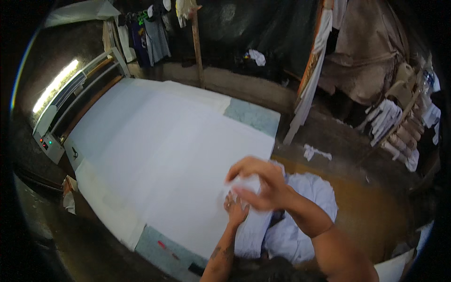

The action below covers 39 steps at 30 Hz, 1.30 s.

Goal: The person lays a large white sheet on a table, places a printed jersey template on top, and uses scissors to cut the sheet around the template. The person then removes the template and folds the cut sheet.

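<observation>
- The left hand (237, 212) lies palm-down at the near right part of the table, over the white fabric, with its fingers spread a little apart.
- The right hand (263, 185) is raised just beyond and to the right of the left hand, its fingers curved and its thumb set apart from them; it is blurred. A whitish patch shows between thumb and fingers, but whether they pinch cloth there cannot be told.
- The white fabric (159, 141) is spread over most of the table (251, 115), running from the far left end to the right end beside the hands. The blue-green tabletop shows at the far right corner and along the near edge.
- A bunched white cloth (305, 202) sits in loose folds just off the right end of the table, partly behind the right forearm (305, 214); whether it joins the spread fabric cannot be told.
- A small red object (161, 244) lies on the bare near edge of the tabletop, to the left of the left forearm (220, 256).
- Dark scissors (75, 152) lie at the left end of the table, near a control box (48, 146) with red and green lights.
- A lit tube lamp (55, 86) glows at the far left, beyond the box.
- Clothes (152, 40) hang at the far side, left of a wooden post (197, 51).
- A white scrap (317, 152) lies on the floor to the right, well apart from the hands.
</observation>
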### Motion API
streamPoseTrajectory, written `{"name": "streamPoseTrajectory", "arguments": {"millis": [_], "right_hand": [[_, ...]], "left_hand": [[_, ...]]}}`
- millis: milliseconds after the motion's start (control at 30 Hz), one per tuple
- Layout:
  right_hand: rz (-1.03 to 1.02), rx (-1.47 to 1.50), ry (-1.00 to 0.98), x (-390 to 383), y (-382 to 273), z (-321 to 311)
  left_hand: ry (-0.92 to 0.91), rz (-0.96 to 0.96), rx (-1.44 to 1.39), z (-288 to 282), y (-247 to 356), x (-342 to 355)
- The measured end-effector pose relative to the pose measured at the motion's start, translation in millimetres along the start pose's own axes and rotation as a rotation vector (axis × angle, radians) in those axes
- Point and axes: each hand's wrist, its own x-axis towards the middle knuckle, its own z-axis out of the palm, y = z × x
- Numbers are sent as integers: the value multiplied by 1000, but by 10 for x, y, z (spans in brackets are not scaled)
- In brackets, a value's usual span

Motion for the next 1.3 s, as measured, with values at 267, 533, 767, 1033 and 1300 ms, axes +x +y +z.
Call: {"name": "streamPoseTrajectory", "arguments": {"millis": [267,533,767,1033,1300], "right_hand": [[578,-716,391,-1093,4095,-1355],[1102,268,420,-1460,5236,-1560],[1452,241,-420,-1149,5296,-2530],[570,517,327,-148,4752,-2972],[1304,-812,202,-1032,5306,-3121]], "left_hand": [[179,110,163,-14,371,47],[153,109,258,28,361,135],[153,64,287,103,286,17],[134,69,222,104,217,8],[206,97,286,132,251,-9]]}}
